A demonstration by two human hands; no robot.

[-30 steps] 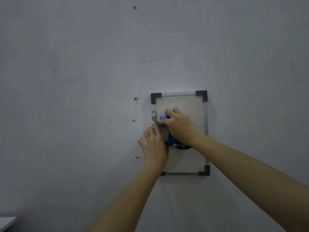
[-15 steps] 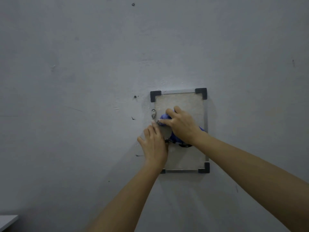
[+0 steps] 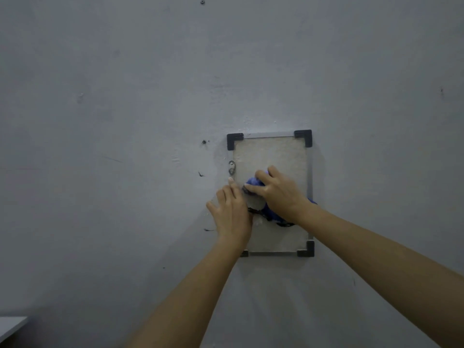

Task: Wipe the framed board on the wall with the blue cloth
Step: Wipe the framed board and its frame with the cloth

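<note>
A small framed board (image 3: 276, 154) with a grey metal rim and black plastic corners hangs on the grey wall. My right hand (image 3: 278, 193) presses a bunched blue cloth (image 3: 254, 183) against the middle of the board, fingers curled over it; most of the cloth is hidden under the palm. My left hand (image 3: 232, 214) lies flat with straight fingers on the board's left edge and the wall beside it, just left of the cloth.
A metal hanger bracket (image 3: 231, 167) sits on the board's left rim above my left hand. Screws (image 3: 204, 141) and dark marks dot the wall. A pale surface corner (image 3: 10, 326) shows at the bottom left.
My right hand with the cloth has shifted slightly to the right on the board. My left hand stays in the same place on the left edge.
</note>
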